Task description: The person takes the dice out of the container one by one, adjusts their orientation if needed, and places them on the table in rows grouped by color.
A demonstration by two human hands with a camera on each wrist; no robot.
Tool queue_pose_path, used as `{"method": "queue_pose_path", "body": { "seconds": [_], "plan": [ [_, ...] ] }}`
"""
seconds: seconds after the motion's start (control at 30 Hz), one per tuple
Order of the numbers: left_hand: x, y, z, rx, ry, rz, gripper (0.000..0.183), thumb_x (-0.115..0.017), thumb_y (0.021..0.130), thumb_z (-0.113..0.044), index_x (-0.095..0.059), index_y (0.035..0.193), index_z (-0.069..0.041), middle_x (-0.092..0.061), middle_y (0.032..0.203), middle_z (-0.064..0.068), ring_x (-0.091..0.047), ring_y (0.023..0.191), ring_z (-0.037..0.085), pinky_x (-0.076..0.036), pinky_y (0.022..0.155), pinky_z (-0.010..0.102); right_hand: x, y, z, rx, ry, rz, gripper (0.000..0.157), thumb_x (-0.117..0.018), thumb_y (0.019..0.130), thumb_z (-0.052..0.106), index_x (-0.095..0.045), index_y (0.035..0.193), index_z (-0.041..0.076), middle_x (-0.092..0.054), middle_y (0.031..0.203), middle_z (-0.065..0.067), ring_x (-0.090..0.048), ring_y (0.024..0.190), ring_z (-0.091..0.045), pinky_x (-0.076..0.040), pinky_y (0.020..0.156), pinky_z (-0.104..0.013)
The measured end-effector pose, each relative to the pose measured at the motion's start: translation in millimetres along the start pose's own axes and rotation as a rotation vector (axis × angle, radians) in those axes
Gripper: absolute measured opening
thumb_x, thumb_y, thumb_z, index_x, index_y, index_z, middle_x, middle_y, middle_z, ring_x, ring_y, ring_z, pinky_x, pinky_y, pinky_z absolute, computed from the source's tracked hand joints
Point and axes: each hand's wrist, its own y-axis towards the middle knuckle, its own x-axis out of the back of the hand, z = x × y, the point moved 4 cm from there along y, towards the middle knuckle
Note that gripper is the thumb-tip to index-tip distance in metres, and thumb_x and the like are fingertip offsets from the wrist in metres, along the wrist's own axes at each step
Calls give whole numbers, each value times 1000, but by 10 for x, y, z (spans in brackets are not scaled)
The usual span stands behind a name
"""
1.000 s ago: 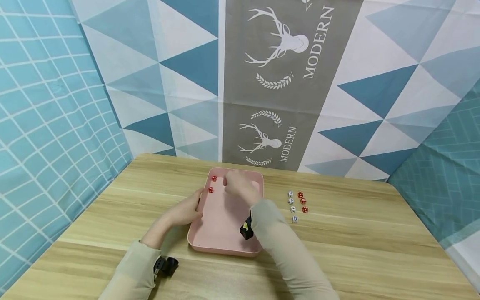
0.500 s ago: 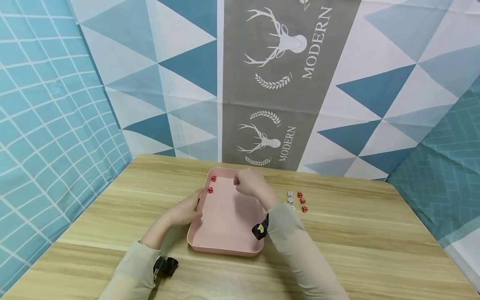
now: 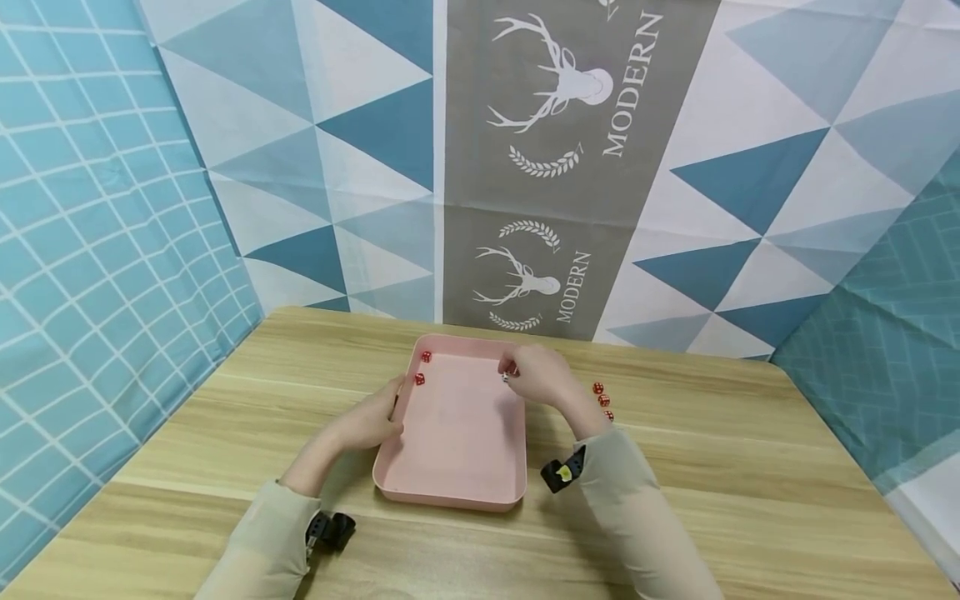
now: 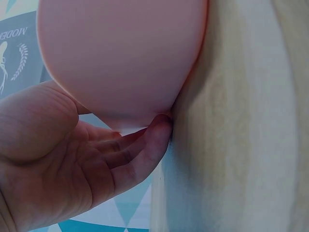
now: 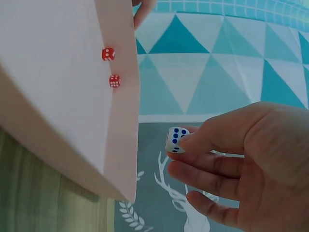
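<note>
A shallow pink tray point(image 3: 450, 502) lies on the wooden table. My left hand point(image 3: 371, 417) grips its left wall; in the left wrist view the thumb is up at the rim and the curled fingers point(image 4: 145, 154) reach the lower outer edge. Above the tray's right wall, my right hand point(image 3: 540, 375) pinches a white die point(image 5: 176, 140) with blue dots between thumb and fingers. Two red dice, one at the far left corner point(image 3: 426, 357) and the other point(image 3: 419, 379) nearer, sit inside along the tray's left wall.
Right of the tray, three red dice point(image 3: 603, 401) stand in a line on the table point(image 3: 720, 483). My right hand and forearm cover the spot beside them where white dice showed earlier. A patterned cloth point(image 3: 525, 167) hangs behind the table.
My right hand has moved right, from inside the tray to over its right wall, bringing the white die into sight. The white dice on the table became hidden behind it. My left hand stays put.
</note>
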Motion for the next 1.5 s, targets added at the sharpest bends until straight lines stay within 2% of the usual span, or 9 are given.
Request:
{"method": "queue_pose_path", "body": {
  "seconds": [0.27,0.5,0.77,0.93,1.07,1.23,1.5],
  "plan": [
    [-7,-1,-7,13,-11,4,73,-48,79,5,-8,140,13,-19,144,31,-23,132,39,-24,106,52,8,-256,-162,9,74,-90,17,-56,79,5,-69,88,11,-64,81,2,-58,76,-12,-48,68,-30],
    [3,4,-11,26,8,9,74,-49,80,3,-8,140,13,-19,145,30,-23,133,38,-24,107,51,-7,-459,-227,-21,76,-113,19,-57,79,9,-70,91,14,-63,89,3,-59,83,-13,-49,68,-32],
    [8,-1,-25,21,15,7,74,-48,79,3,-8,140,13,-18,145,30,-23,133,38,-24,106,51,-37,-644,-311,42,76,-146,13,-61,77,5,-68,85,11,-63,83,1,-58,77,-13,-49,69,-31],
    [5,-3,-14,20,14,12,74,-48,80,3,-7,140,13,-17,145,30,-22,133,38,-23,107,52,-51,-745,-377,34,68,-141,12,-62,76,3,-68,85,9,-63,81,1,-57,75,-13,-48,68,-29],
    [7,-3,-16,20,25,10,74,-48,80,3,-7,140,14,-18,145,31,-23,133,38,-24,106,52,-39,-815,-431,-13,56,-132,13,-63,76,4,-66,88,8,-63,80,1,-58,73,-12,-49,67,-29],
    [5,2,-20,13,19,10,74,-48,79,3,-7,140,14,-18,145,31,-23,133,39,-24,106,52,-17,-889,-507,-93,61,-83,9,-64,76,5,-66,83,10,-62,76,3,-56,71,-10,-48,65,-29],
    [3,1,2,29,22,13,74,-47,80,2,-6,140,13,-16,145,31,-20,133,39,-22,107,52,-5,-955,-586,-125,-4,8,8,-64,72,4,-64,74,12,-59,70,3,-53,66,-10,-45,60,-30]
  ]
}}
